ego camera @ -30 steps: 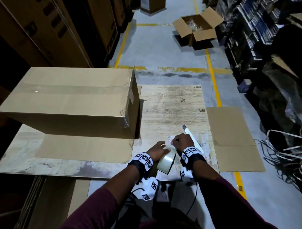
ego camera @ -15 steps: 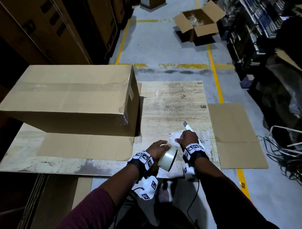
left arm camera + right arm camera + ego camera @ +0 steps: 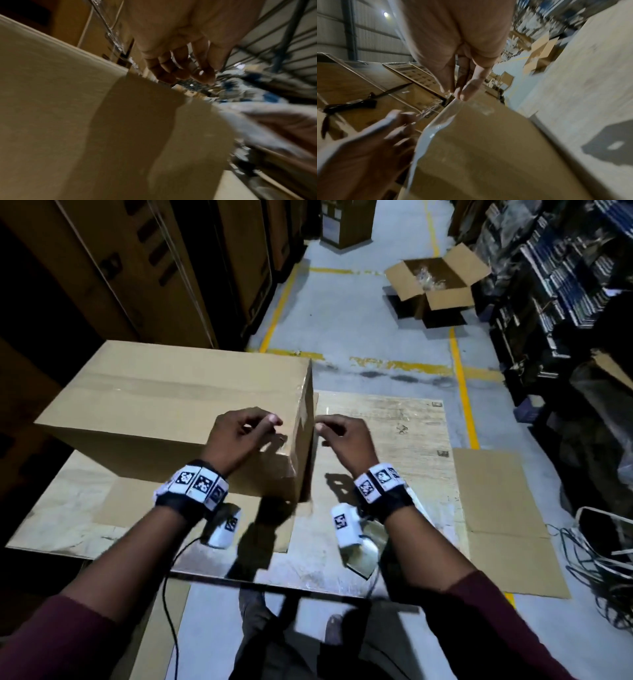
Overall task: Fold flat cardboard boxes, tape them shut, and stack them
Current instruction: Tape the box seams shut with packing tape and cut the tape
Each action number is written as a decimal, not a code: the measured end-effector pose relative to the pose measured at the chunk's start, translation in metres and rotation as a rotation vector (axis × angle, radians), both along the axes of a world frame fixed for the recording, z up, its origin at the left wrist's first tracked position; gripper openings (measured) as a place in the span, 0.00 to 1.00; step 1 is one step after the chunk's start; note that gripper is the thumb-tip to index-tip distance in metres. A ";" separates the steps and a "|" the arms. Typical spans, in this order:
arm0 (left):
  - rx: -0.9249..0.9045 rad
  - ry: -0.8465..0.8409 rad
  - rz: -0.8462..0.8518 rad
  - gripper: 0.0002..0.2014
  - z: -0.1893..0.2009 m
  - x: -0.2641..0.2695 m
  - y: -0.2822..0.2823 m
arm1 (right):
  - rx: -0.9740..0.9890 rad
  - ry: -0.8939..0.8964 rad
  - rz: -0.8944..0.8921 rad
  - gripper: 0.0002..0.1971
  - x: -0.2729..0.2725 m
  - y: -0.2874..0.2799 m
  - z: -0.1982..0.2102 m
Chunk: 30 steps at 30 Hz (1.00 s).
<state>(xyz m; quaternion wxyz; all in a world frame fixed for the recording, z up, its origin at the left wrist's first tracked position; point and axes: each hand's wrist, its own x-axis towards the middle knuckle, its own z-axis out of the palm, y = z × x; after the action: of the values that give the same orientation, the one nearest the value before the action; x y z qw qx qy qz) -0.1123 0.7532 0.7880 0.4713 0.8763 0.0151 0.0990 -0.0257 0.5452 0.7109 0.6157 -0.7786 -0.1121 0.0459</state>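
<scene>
so the big taped cardboard box (image 3: 171, 412) is sitting on the worn wooden board (image 3: 387, 419), over on the board's left half, with a strip of clear tape (image 3: 144, 386) running along its top seam and folding down over its right end. Everything below is relative to that box

left hand (image 3: 239, 436) is above the box's near right corner, fingers loosely curled, casting a shadow on the top panel. Left wrist cam shows those fingers (image 3: 173, 70) bent and hanging just over the cardboard, not actually wrapped around anything as far as I can see

right hand (image 3: 342, 440) is just off the box's right end, fingertips up by the top edge where the tape folds over. On the right wrist cam the thumb and fingers (image 3: 469, 86) are pressed together right at that shiny taped edge, but it's blurry, so I honestly can't tell if it's pinching the tape or just touching it

the tape roll (image 3: 363, 553) lies on the board nearer the person than the box's right end, under the right wrist. A flat sheet of cardboard (image 3: 496, 508) is on the floor well right of the box, and an open box (image 3: 435, 285) sits on the floor far beyond it
</scene>
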 end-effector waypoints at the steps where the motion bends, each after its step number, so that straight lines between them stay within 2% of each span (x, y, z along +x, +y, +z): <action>1: 0.049 0.038 0.021 0.09 -0.008 0.006 0.014 | 0.018 0.010 0.010 0.09 -0.002 0.018 0.004; 4: 0.179 0.093 0.013 0.13 -0.029 0.016 0.038 | 0.076 0.074 -0.062 0.07 -0.011 0.043 0.008; 7: 0.213 0.082 -0.037 0.05 -0.035 0.017 0.040 | 0.164 0.171 -0.106 0.06 -0.031 0.040 0.006; 11: 0.201 0.081 -0.084 0.04 -0.036 0.018 0.043 | 0.172 0.197 -0.002 0.07 -0.057 0.025 0.003; 15: 0.216 0.080 -0.112 0.05 -0.036 0.019 0.040 | 0.130 0.173 0.059 0.08 -0.060 0.020 0.000; 22: 0.315 0.075 -0.110 0.15 -0.039 0.019 0.033 | -0.009 0.003 0.042 0.08 -0.051 0.024 -0.004; 27: 0.477 0.042 -0.117 0.31 -0.043 0.018 0.030 | -0.060 -0.060 0.018 0.09 -0.048 0.029 -0.009; 30: 0.602 0.034 -0.090 0.36 -0.047 0.017 0.025 | -0.087 -0.090 0.052 0.10 -0.046 0.028 -0.010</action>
<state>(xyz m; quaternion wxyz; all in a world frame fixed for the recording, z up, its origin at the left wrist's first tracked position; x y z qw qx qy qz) -0.0956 0.7784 0.7409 0.1940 0.9779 -0.0458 0.0634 -0.0719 0.5732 0.7004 0.5743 -0.8027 -0.1579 0.0316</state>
